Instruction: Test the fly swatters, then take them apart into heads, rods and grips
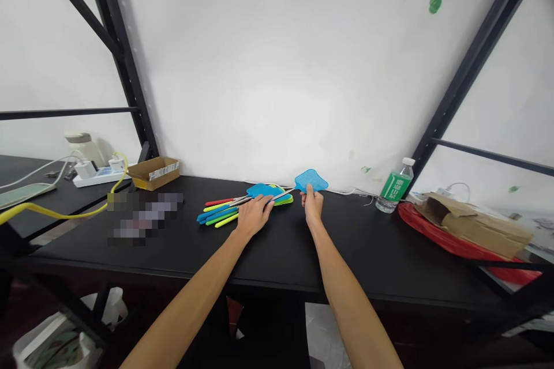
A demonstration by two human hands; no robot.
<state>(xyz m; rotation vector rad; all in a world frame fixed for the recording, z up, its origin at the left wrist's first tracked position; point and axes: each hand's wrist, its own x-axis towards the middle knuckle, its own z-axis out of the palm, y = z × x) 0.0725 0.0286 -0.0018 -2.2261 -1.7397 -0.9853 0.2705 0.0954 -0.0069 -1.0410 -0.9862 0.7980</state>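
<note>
My right hand [312, 206] is closed on the mesh head of a blue fly swatter [318, 182], with the thumb on top. Its thin metal shaft slants down to the left, to the fingertips of my left hand [253, 214], which is closed around it just above a pile. That pile is of several fly swatters [223, 214] with red, yellow, blue and green handles pointing left. Another blue swatter head [262, 189] lies on top, above a green one [285, 199]. My left palm and fingers cover the middle of the pile.
The black table [277, 265] meets a white wall. Left are an open cardboard box [154, 173], a power strip [104, 175], a yellow cable [56, 213] and a blurred-out patch. Right stand a water bottle [395, 185] and brown cardboard [474, 225] on a red bag [426, 230].
</note>
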